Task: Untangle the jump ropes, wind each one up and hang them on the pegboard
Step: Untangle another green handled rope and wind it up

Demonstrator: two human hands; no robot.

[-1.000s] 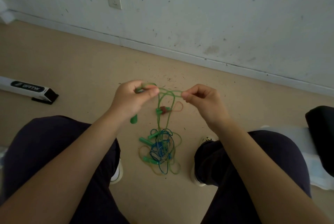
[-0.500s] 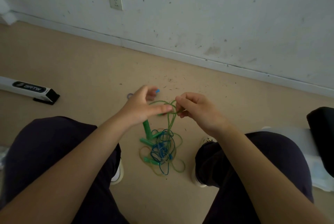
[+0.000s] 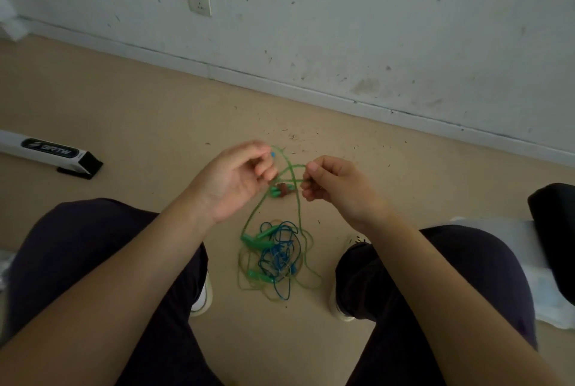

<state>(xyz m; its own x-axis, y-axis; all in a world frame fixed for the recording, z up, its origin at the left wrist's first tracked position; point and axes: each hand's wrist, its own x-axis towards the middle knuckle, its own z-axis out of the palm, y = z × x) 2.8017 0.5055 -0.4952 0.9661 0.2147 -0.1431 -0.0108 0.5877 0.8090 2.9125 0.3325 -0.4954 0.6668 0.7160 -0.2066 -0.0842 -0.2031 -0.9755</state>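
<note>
A tangle of green and blue jump ropes (image 3: 277,258) with several green handles lies on the floor between my feet. Two green strands (image 3: 291,167) rise from it and cross between my hands. My left hand (image 3: 236,180) has its fingers curled around one strand, with a small blue tip showing by the fingertips. My right hand (image 3: 329,186) pinches the other green strand between thumb and fingers. A green handle with a brown piece (image 3: 281,191) hangs just below the hands. The pegboard is not in view.
I sit with both knees spread, shoes (image 3: 202,295) on the beige floor. A white box with a black end (image 3: 53,152) lies at the left. A white wall with a socket (image 3: 199,1) runs behind. A black object (image 3: 553,236) on something white sits at the right.
My hands have moved slightly apart again and risen a little. The green strands now cross between them, and the handle with the brown piece shows below the hands again.
</note>
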